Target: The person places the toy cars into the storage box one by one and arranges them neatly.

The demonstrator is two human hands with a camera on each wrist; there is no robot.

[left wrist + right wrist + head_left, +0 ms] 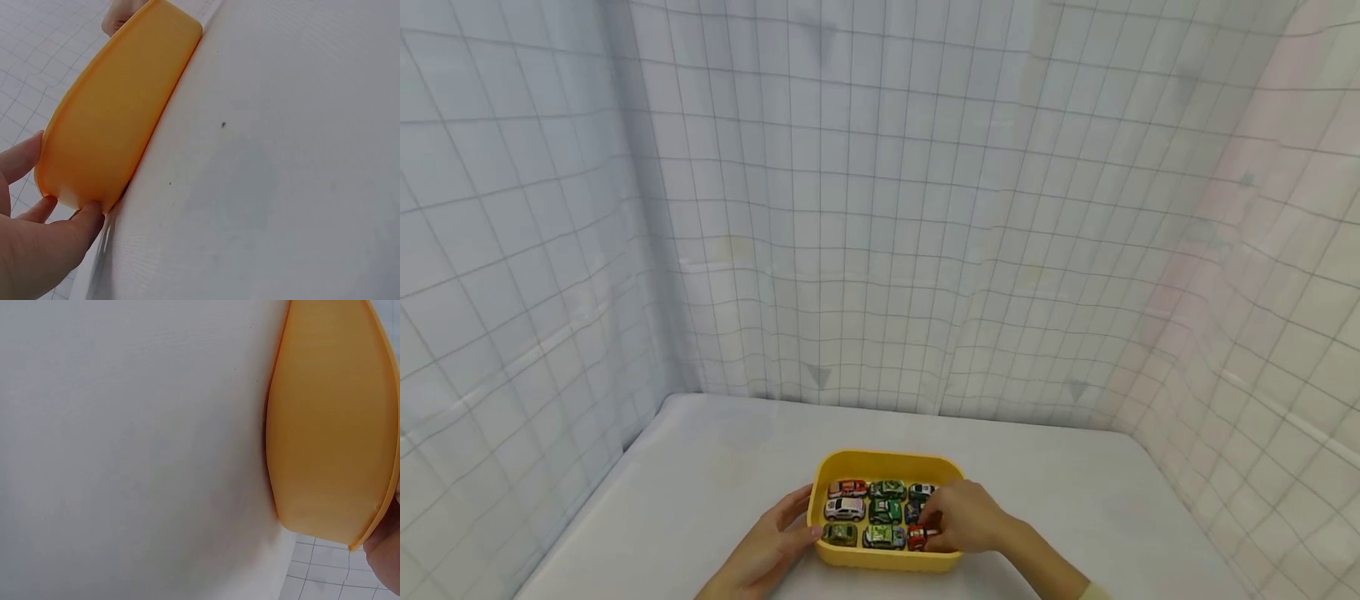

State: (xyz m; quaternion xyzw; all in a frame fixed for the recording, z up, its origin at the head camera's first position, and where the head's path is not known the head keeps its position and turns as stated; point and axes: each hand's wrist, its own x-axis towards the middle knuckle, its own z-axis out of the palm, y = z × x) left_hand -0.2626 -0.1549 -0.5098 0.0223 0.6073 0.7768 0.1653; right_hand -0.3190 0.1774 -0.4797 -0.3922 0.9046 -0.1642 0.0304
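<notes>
A yellow tray (pixel 891 560) with rounded corners stands on the white table, holding several toy cars in rows. At its left end my left hand (pixel 767 546) grips the wall, thumb at the rim and fingers along the outside; the left wrist view shows these fingertips (pixel 92 209) against the tray's wall (pixel 119 106). My right hand (pixel 966 517) reaches over the right end and pinches a red toy car (pixel 916 537) in the front right corner. That hand partly covers the red car and a dark blue car (pixel 913 512) behind it. In the right wrist view, the tray's wall (pixel 331 425) hides the fingertips.
Other cars in the tray include a white one (pixel 845 509), a green one (pixel 885 511), an olive one (pixel 840 534) and an orange-red one (pixel 847 488). White table surface (pixel 1060 475) surrounds the tray. Grid-patterned curtains (pixel 880 250) enclose the table's back and sides.
</notes>
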